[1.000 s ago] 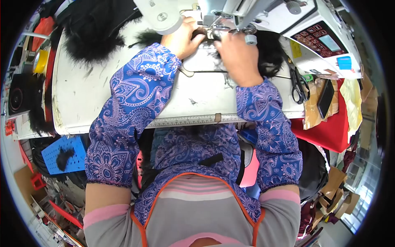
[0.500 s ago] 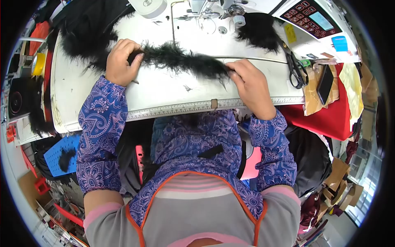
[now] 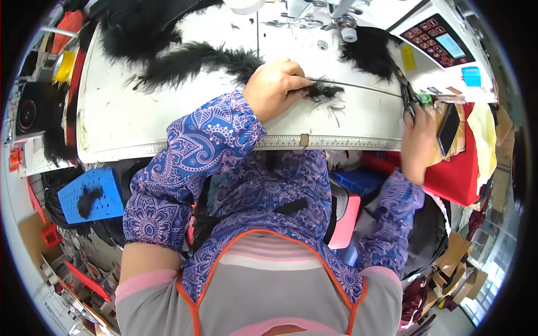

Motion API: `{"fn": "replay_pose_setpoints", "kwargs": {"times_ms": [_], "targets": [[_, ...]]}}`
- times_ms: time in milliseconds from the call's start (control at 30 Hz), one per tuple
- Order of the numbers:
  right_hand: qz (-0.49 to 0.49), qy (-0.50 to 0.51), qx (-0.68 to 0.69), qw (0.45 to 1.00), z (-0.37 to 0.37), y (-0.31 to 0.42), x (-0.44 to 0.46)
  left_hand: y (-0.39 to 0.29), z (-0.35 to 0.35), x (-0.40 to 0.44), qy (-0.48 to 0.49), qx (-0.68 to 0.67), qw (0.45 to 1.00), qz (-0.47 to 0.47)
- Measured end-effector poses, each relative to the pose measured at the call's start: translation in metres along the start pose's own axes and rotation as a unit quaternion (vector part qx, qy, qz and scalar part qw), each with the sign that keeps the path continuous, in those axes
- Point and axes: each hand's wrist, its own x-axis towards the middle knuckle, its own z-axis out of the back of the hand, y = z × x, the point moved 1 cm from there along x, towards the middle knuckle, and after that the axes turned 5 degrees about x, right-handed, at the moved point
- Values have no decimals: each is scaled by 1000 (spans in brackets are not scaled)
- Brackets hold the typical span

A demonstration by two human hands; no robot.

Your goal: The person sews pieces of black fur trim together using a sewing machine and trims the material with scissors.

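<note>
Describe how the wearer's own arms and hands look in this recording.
Both hands, left and right, are bare, with no gloves and no ring visible. Blue sleeve covers with pink paisley and floral line patterns run from wrist to elbow, gathered at the ends. Above them are grey short sleeves with pink cuffs.

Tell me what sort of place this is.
Probably a small sewing workshop. A sewing machine with a keypad and display stands at the white worktable, a ruler strip runs along the table's near edge, and a strip of black furry material lies across it.
</note>
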Motion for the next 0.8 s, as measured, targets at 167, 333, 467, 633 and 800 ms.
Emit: {"fn": "replay_pose_setpoints", "kwargs": {"times_ms": [167, 333, 467, 633, 800], "targets": [[-44, 94, -58, 993, 8, -37, 2, 0, 2, 2, -2, -42, 997, 71], [-4, 168, -15, 986, 0, -41, 33, -2, 4, 3, -24, -34, 994, 101], [-2, 188, -62, 980, 30, -28, 35, 2, 2, 2, -31, -52, 991, 116], [-140, 249, 39, 958, 100, -7, -15, 2, 1, 0, -33, -135, 968, 210], [-243, 395, 357, 811, 91, 36, -89, -4, -1, 0, -23, -149, 968, 202]]}}
